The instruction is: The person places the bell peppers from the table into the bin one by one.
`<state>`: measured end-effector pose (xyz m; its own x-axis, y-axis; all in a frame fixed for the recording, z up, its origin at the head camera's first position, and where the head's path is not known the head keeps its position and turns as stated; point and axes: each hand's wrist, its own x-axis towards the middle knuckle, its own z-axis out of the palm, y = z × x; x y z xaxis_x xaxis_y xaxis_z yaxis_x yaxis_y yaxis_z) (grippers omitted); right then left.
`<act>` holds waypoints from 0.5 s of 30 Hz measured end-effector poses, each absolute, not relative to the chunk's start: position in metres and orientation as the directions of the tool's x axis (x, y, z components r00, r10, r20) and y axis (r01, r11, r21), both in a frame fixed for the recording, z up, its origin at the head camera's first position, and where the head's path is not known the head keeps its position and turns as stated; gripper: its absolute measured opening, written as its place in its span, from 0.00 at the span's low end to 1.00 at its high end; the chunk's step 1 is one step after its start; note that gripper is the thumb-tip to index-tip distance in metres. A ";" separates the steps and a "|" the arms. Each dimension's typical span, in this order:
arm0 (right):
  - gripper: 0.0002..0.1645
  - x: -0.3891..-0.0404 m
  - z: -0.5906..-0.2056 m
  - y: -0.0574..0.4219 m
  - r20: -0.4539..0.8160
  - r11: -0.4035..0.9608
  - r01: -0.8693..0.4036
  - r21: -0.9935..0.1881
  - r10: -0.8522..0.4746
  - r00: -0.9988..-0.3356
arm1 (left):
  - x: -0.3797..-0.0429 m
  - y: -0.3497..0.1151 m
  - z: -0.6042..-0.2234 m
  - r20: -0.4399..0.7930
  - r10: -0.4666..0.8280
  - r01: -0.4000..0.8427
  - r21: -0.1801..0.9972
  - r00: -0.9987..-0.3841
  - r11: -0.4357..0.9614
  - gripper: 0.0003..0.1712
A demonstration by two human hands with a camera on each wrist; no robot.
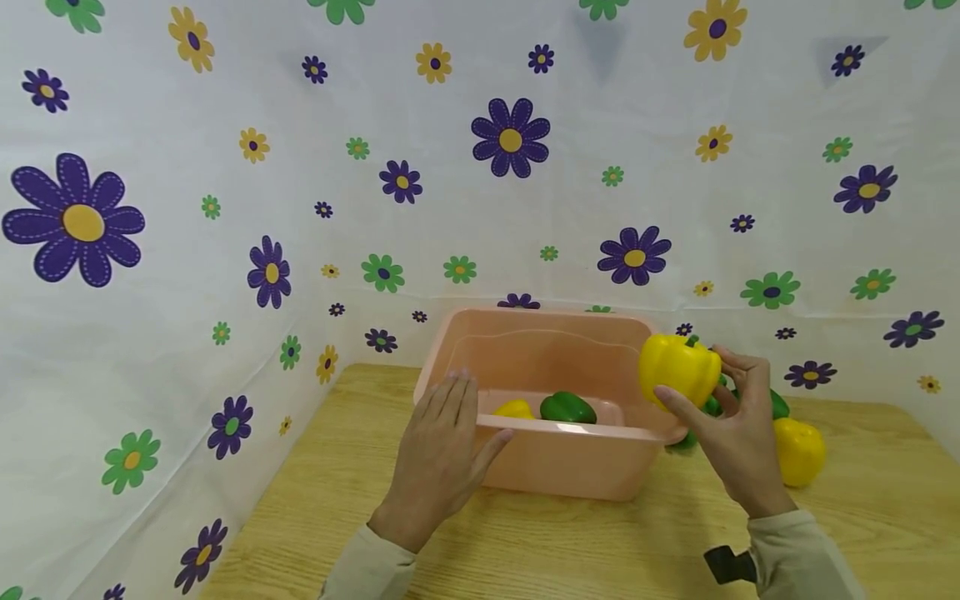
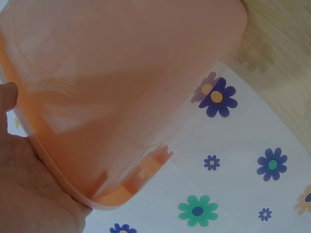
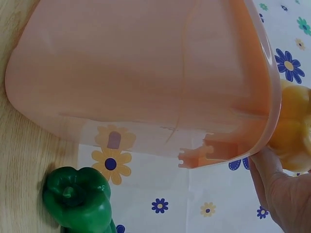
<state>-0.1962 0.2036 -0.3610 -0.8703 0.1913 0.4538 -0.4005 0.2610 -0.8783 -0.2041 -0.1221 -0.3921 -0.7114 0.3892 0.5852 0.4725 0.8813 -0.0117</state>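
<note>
A yellow bell pepper (image 1: pixel 678 369) is held in my right hand (image 1: pixel 738 437), thumb on its near side and fingers behind, just above the right rim of a pink plastic bin (image 1: pixel 562 462). In the right wrist view, that yellow pepper (image 3: pixel 295 126) shows beyond the bin's edge. My left hand (image 1: pixel 438 454) rests on the bin's front left rim with straight fingers, its thumb spread along the front. Inside the bin lie a green bell pepper (image 1: pixel 567 408) and a yellow one (image 1: pixel 514 409), partly hidden by the front wall.
Right of the bin, another yellow bell pepper (image 1: pixel 799 452) sits on the wooden table (image 1: pixel 570 550), with green peppers partly hidden behind my right hand. One green pepper (image 3: pixel 77 196) shows in the right wrist view. A flower-patterned sheet (image 1: pixel 450 217) hangs behind and to the left.
</note>
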 end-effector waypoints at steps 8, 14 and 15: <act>0.44 -0.196 -0.360 0.203 0.460 0.282 -0.402 -0.871 0.181 -0.869 | -0.204 -0.122 -0.391 0.595 0.390 0.472 -0.020 -0.703 0.881 0.44; 0.46 -0.197 -0.360 0.204 0.464 0.306 -0.402 -0.863 0.163 -0.871 | -0.204 -0.122 -0.390 0.590 0.390 0.469 -0.022 -0.706 0.883 0.45; 0.46 -0.197 -0.360 0.205 0.465 0.310 -0.403 -0.861 0.160 -0.871 | -0.204 -0.122 -0.390 0.590 0.390 0.469 -0.022 -0.707 0.883 0.45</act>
